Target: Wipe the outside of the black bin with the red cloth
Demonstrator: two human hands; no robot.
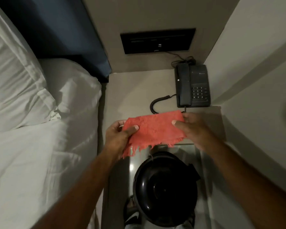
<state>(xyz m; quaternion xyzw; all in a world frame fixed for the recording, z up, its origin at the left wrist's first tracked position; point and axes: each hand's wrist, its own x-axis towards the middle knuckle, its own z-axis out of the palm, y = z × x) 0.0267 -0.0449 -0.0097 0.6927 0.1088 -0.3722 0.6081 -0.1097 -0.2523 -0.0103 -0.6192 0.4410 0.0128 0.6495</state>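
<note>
Beside the bed (40,129), both hands, left (117,138) and right (193,128), pinch the cloth (153,129) taut above the bin (165,187); better bunch it first, then wipe downward.

bin (165,187) below cloth (153,129), telephone (192,85) behind, bed (40,129) left

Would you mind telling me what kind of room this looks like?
Probably a hotel bedroom: a bed with white linen, a corded desk phone on the bedside table, and a black wall switch panel.
</note>
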